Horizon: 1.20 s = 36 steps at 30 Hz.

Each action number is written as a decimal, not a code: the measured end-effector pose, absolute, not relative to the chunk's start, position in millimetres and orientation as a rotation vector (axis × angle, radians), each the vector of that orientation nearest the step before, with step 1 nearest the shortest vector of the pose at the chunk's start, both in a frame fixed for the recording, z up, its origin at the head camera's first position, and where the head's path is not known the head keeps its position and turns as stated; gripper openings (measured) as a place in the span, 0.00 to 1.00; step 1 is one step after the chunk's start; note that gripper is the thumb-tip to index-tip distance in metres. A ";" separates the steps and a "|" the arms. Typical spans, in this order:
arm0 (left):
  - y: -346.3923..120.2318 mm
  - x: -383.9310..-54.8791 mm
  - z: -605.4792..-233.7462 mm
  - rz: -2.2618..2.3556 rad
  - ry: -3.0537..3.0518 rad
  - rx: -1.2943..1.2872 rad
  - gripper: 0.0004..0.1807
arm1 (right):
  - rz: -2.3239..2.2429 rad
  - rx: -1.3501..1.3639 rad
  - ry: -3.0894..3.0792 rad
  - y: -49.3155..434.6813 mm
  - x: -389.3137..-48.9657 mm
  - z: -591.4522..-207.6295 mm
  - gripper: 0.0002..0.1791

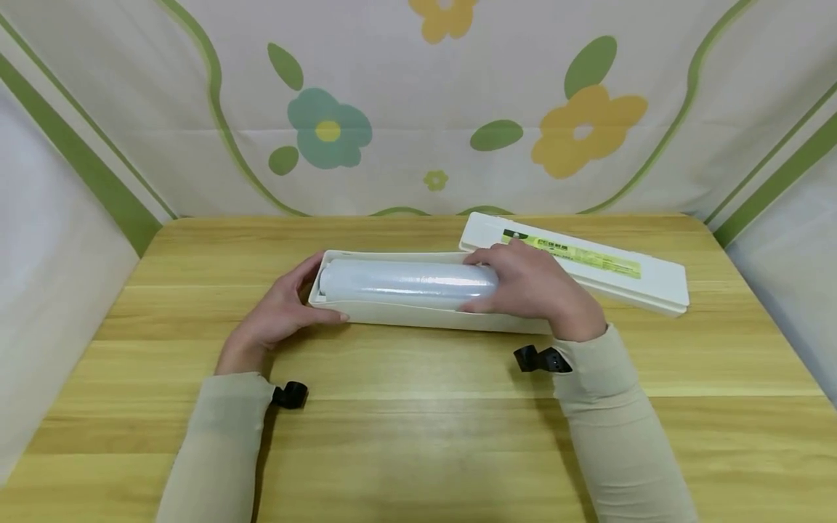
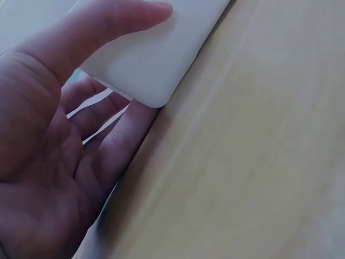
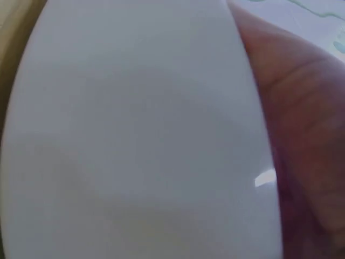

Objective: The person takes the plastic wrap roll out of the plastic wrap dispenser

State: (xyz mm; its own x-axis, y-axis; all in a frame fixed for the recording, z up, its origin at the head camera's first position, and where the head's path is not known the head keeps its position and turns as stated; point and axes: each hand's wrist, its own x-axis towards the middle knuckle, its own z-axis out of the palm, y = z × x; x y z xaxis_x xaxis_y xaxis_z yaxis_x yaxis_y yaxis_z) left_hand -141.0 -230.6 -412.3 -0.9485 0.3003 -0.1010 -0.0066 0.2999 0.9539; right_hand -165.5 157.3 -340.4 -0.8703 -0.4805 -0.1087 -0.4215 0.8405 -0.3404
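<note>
Wooden table: a glossy, pale roll in a white box.

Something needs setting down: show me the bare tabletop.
Bare tabletop: between left sleeve and right sleeve, in front of the box; also outside each sleeve. Crowded: the box with its cling film roll, left hand at one end, right hand over the roll, labelled lid behind that hand.

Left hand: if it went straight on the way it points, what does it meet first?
The left end of the white box, most likely. The left hand grips around that end, palm facing it; the exact depth of the remaining gap is hard to judge.
</note>
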 end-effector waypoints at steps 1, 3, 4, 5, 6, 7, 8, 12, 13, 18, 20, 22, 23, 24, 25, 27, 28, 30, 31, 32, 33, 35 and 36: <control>-230.7 -141.0 -412.5 1.694 2.312 0.262 0.58 | -0.465 -0.689 2.819 157.6 -164.9 -338.7 0.36; -230.2 -141.5 -412.4 1.705 2.308 0.257 0.58 | -0.473 -0.669 2.808 159.3 -163.2 -335.6 0.37; -229.9 -141.9 -412.4 1.710 2.309 0.257 0.58 | -0.482 -0.665 2.800 160.1 -161.9 -333.9 0.38; -229.4 -142.4 -412.6 1.717 2.308 0.257 0.58 | -0.483 -0.667 2.796 160.9 -160.4 -332.4 0.38; -228.8 -142.7 -412.7 1.723 2.308 0.256 0.58 | -0.484 -0.670 2.797 161.6 -158.9 -330.9 0.38; -228.1 -142.9 -412.7 1.728 2.309 0.255 0.58 | -0.485 -0.683 2.799 162.3 -157.4 -330.0 0.39; -227.6 -143.1 -412.8 1.733 2.308 0.253 0.58 | -0.486 -0.696 2.801 162.7 -156.2 -329.4 0.38; -225.5 -143.8 -412.5 1.729 2.314 0.229 0.59 | -0.478 -0.712 2.830 162.6 -152.1 -328.6 0.37; -224.9 -144.3 -412.3 1.728 2.315 0.223 0.59 | -0.476 -0.702 2.842 162.4 -151.1 -328.9 0.38; -224.3 -146.7 -411.3 1.731 2.320 0.209 0.60 | -0.399 -0.677 2.886 157.2 -147.8 -332.4 0.47; -225.5 -146.8 -411.5 1.729 2.320 0.205 0.60 | -0.353 -0.696 2.900 154.0 -147.3 -333.6 0.48; -227.0 -146.7 -412.0 1.727 2.316 0.205 0.60 | -0.319 -0.726 2.915 152.1 -146.8 -334.3 0.48; -227.5 -146.5 -412.4 1.727 2.314 0.205 0.60 | -0.305 -0.739 2.926 151.6 -146.2 -334.5 0.47; -227.9 -146.4 -412.7 1.728 2.312 0.204 0.60 | -0.298 -0.748 2.936 151.4 -145.6 -334.6 0.46; -228.0 -146.2 -412.9 1.728 2.311 0.202 0.60 | -0.294 -0.755 2.944 151.5 -145.0 -334.8 0.46; -228.4 -146.2 -413.4 1.733 2.307 0.208 0.60 | -0.291 -0.767 2.957 151.4 -143.3 -334.8 0.47; -228.5 -146.4 -413.5 1.733 2.307 0.210 0.60 | -0.288 -0.774 2.964 151.1 -142.3 -334.7 0.48; -228.8 -146.6 -413.3 1.734 2.308 0.213 0.60 | -0.290 -0.785 2.974 150.1 -141.0 -334.7 0.48; -228.9 -146.7 -413.1 1.734 2.309 0.214 0.60 | -0.290 -0.791 2.975 149.7 -140.6 -334.8 0.48; -229.2 -146.8 -412.9 1.734 2.309 0.215 0.60 | -0.291 -0.796 2.975 149.2 -140.4 -335.0 0.48; -229.6 -146.8 -412.7 1.735 2.309 0.215 0.60 | -0.292 -0.803 2.973 149.0 -140.6 -335.4 0.48; -230.1 -146.4 -412.2 1.734 2.308 0.213 0.60 | -0.295 -0.815 2.965 149.0 -141.7 -336.2 0.47; -230.2 -146.1 -412.1 1.733 2.307 0.211 0.60 | -0.293 -0.818 2.959 149.0 -142.5 -336.6 0.47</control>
